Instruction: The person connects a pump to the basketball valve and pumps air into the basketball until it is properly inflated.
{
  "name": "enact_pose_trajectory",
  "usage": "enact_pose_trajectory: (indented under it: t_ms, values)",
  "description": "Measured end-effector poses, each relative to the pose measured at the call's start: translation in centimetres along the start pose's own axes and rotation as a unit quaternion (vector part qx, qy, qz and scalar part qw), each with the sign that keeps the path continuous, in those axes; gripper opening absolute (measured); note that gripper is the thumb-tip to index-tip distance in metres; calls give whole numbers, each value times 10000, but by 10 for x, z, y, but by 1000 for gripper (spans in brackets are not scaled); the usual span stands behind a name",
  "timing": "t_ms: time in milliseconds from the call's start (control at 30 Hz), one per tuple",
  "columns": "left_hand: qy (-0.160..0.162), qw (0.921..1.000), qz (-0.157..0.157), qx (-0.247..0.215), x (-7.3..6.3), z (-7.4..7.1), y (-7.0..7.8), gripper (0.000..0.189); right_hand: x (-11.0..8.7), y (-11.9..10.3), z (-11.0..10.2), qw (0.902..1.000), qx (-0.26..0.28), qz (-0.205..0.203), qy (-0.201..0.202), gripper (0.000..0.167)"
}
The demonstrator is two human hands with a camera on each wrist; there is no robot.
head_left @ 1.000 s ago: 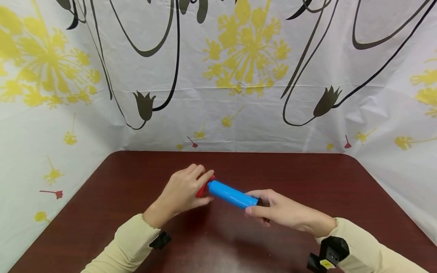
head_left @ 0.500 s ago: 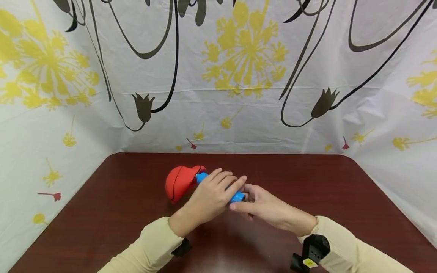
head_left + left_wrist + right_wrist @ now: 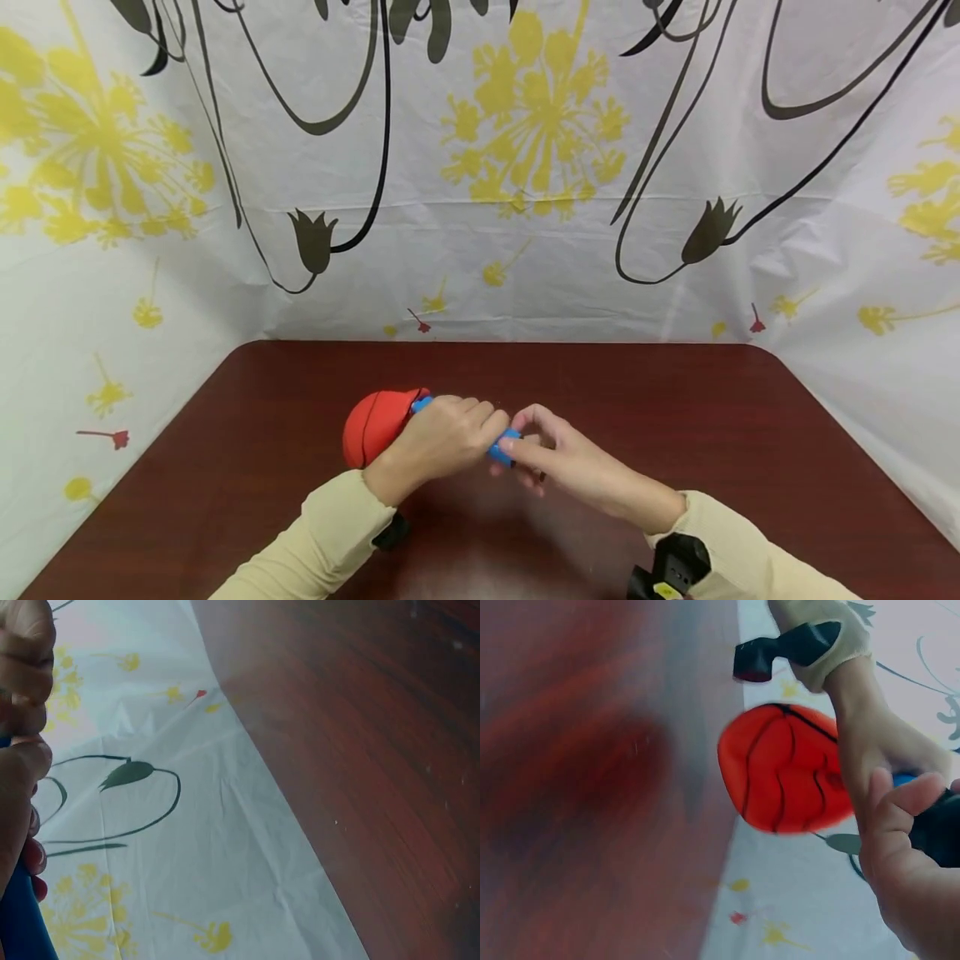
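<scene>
A red ball (image 3: 375,429) with black seam lines, dented in at its mouth side, is at the far end of a blue hand pump (image 3: 504,448). My left hand (image 3: 446,437) curls round the pump's barrel and hides most of it. At the other end, my right hand (image 3: 588,467) has thumb and fingers round the pump's tail. The right wrist view shows a black end piece (image 3: 939,829) by those fingers, and the ball beyond the left wrist. In the left wrist view, the pump's blue barrel (image 3: 26,922) comes out below the left fingers.
The hands are over a dark red-brown table (image 3: 660,400) with rounded far corners. White cloth (image 3: 562,275) printed with yellow and dark flowers hangs behind it and at its sides. Black wrist cameras (image 3: 671,562) sit on both cream sleeves.
My left hand has moved from the ball onto the pump's barrel and closed round it, uncovering the ball. The pump and right hand have moved left; the ball has dropped slightly nearer.
</scene>
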State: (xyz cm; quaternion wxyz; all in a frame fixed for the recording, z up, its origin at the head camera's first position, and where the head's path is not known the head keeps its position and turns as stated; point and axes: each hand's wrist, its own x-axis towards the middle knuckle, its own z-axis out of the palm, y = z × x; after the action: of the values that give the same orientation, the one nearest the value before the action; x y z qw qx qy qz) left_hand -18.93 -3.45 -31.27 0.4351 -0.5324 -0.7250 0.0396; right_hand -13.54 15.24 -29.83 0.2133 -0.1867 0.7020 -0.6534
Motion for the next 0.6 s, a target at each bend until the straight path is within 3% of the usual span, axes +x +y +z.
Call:
enact_pose_trajectory:
  t_ms: [233,500,600]
  values:
    - [-157,9996,-29,-225,-5,-5,-6,24,-10,2,-1,9937,-705,-812,317,20]
    - [-67,9992,-44,-394,-13,-7,-11,25,-19,2,-1,9843,-1138,-1291,400,14]
    - [-42,9991,-117,-398,-20,-9,-17,29,-28,2,-6,9844,-1044,-1370,363,12]
